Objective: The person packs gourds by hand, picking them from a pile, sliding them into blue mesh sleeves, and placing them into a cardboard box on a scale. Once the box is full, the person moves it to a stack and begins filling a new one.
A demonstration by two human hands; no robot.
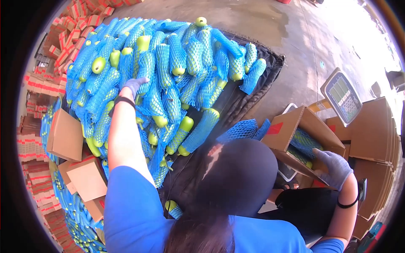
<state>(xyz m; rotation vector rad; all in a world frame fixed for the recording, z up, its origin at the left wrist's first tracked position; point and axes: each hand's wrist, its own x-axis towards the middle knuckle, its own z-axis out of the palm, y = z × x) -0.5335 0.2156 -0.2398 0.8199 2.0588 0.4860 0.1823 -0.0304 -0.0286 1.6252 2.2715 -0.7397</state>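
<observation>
Long light-green gourds in blue mesh sleeves (194, 57) lie heaped on a dark cloth. My left hand (134, 85), gloved in grey, reaches into the heap with its fingers curled over one netted gourd (146, 65); part of the grip is hidden. On the right a cardboard box (282, 133) with a red label stands open and tilted, netted gourds (304, 142) inside it. My right hand (334, 168), also gloved, grips the box's near right rim, fingers over the opening. Loose blue netting (240, 130) lies left of the box.
A scale display (342, 96) rises behind the box. Stacked cartons (371, 130) stand at the far right. Small open boxes (86, 177) sit left of the heap, and many red-marked cartons (40, 147) line the left side. Black cloth (265, 69) edges the heap on the concrete floor (295, 46).
</observation>
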